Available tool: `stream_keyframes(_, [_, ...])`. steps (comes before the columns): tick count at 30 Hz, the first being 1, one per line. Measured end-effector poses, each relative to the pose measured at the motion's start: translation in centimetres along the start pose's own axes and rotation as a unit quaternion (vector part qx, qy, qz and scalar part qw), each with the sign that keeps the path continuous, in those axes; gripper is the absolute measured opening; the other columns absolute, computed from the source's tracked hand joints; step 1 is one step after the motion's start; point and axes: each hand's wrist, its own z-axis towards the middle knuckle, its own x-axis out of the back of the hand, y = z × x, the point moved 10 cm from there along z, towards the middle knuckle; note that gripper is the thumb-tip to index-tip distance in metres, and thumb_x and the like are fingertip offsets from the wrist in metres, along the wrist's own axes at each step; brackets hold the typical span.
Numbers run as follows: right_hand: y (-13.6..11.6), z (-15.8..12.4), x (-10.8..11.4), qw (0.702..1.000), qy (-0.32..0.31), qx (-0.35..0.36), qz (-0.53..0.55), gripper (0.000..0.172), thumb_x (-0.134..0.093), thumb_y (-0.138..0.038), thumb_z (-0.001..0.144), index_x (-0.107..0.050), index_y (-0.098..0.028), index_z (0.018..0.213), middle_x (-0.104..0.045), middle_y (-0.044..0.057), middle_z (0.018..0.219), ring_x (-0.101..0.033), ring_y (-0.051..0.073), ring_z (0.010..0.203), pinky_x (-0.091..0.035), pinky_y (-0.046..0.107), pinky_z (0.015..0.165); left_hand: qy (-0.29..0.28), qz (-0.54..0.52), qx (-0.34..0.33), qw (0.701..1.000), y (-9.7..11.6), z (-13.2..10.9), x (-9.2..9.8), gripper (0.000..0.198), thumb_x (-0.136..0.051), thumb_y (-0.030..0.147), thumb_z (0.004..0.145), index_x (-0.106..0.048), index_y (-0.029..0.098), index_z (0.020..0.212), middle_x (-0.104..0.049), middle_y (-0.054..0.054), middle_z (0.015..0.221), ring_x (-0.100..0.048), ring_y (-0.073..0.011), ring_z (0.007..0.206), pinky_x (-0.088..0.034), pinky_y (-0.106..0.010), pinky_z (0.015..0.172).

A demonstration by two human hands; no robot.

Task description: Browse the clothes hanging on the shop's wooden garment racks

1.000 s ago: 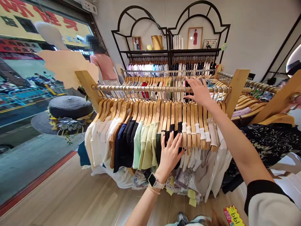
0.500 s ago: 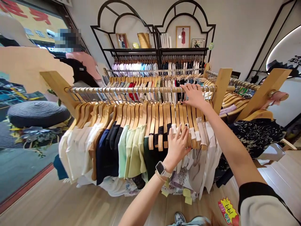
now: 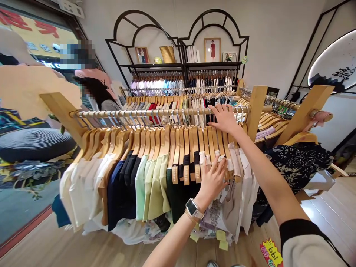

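A wooden garment rack rail (image 3: 155,112) runs across in front of me, full of wooden hangers (image 3: 167,142). My right hand (image 3: 226,119) is wrapped over the right part of the rail, thumb below it, holding the hangers at their hooks; the hooks under the palm are hidden. Lower down, my left hand (image 3: 213,180) lies with fingers spread against white straps and hanger ends. Pale green tops (image 3: 157,185) and dark tops (image 3: 116,196) hang left of it. Beige and white garments (image 3: 244,189) hang to its right. A watch (image 3: 192,207) is on my left wrist.
Another rack with a black patterned garment (image 3: 300,159) stands at right. Behind are more clothes rails and black arched shelves (image 3: 150,66). At left are a dark woven hat (image 3: 36,142), a window and two people. A price sign (image 3: 271,254) lies low right.
My view has shifted, so the rack sits slightly lower and farther left. Both hands keep nearly the same places on it. A dark-haired person now shows behind the rack's left end.
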Motion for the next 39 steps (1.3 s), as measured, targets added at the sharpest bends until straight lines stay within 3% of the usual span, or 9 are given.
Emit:
stream_keyframes(5, [-0.2,0.0,0.3,1.000,0.000,-0.007,-0.009,0.066,-0.054,-0.055,0.096,-0.040,-0.020,0.150,-0.052,0.017,0.138,-0.046,0.034,0.127,-0.028,0.049,0.113,0.007,0.014,0.001,1.000,-0.2,0.8,-0.7,0.073,-0.051,0.027,0.093,-0.027,0.016,0.161,-0.026,-0.007,0.167,-0.003,-0.0285,0.158,-0.003,-0.067,0.127])
stream_keyframes(14, [0.0,0.0,-0.2,1.000,-0.015,-0.012,-0.004,0.067,-0.049,-0.057,0.096,-0.038,-0.021,0.151,-0.052,0.017,0.140,-0.046,0.034,0.128,-0.028,0.049,0.113,-0.006,-0.032,0.010,0.999,-0.8,0.7,0.0,0.077,-0.053,0.032,0.088,-0.030,0.017,0.160,-0.031,-0.008,0.165,-0.008,-0.0301,0.158,0.005,-0.068,0.124])
stream_keyframes(19, [-0.2,-0.1,0.3,1.000,0.028,-0.001,0.000,0.067,-0.056,-0.055,0.094,-0.042,-0.020,0.149,-0.054,0.016,0.139,-0.047,0.034,0.125,-0.029,0.048,0.110,-0.003,-0.023,0.021,1.000,-1.1,0.4,0.4,0.085,-0.057,0.039,0.085,-0.026,0.017,0.161,-0.031,-0.009,0.165,-0.006,-0.0337,0.158,-0.001,-0.071,0.123])
stream_keyframes(26, [-0.1,-0.3,-0.2,0.997,0.077,0.015,0.002,0.064,-0.057,-0.052,0.091,-0.045,-0.021,0.147,-0.061,0.017,0.131,-0.051,0.035,0.118,-0.035,0.050,0.100,0.009,0.049,-0.011,0.999,-0.5,-0.5,0.9,0.088,-0.052,0.055,0.091,-0.021,0.015,0.162,-0.015,-0.005,0.171,0.008,-0.0306,0.159,-0.008,-0.065,0.125])
stream_keyframes(29, [0.1,-0.2,-0.2,0.996,0.088,0.018,-0.003,0.062,-0.054,-0.051,0.092,-0.044,-0.024,0.147,-0.061,0.017,0.131,-0.052,0.036,0.117,-0.035,0.052,0.100,0.028,0.073,-0.014,0.997,-0.3,-0.7,1.3,0.085,-0.053,0.057,0.091,-0.024,0.019,0.162,-0.015,-0.004,0.171,0.004,-0.0314,0.159,-0.011,-0.062,0.126])
stream_keyframes(33, [0.2,-0.3,-0.1,0.996,0.087,0.017,-0.009,0.065,-0.053,-0.055,0.090,-0.043,-0.025,0.147,-0.060,0.017,0.132,-0.051,0.036,0.117,-0.035,0.051,0.099,0.057,0.101,-0.022,0.993,0.4,-1.4,1.4,0.067,-0.049,0.046,0.097,-0.034,0.024,0.158,-0.020,0.000,0.171,-0.003,-0.0306,0.159,-0.014,-0.059,0.127])
stream_keyframes(39, [0.3,-0.3,-0.2,0.995,0.091,0.016,-0.020,0.061,-0.048,-0.053,0.093,-0.044,-0.023,0.146,-0.060,0.018,0.128,-0.051,0.035,0.114,-0.036,0.050,0.098,0.076,0.119,-0.032,0.989,1.1,-2.1,1.2,0.059,-0.040,0.040,0.101,-0.040,0.020,0.156,-0.025,-0.002,0.169,-0.014,-0.0298,0.157,-0.015,-0.057,0.127])
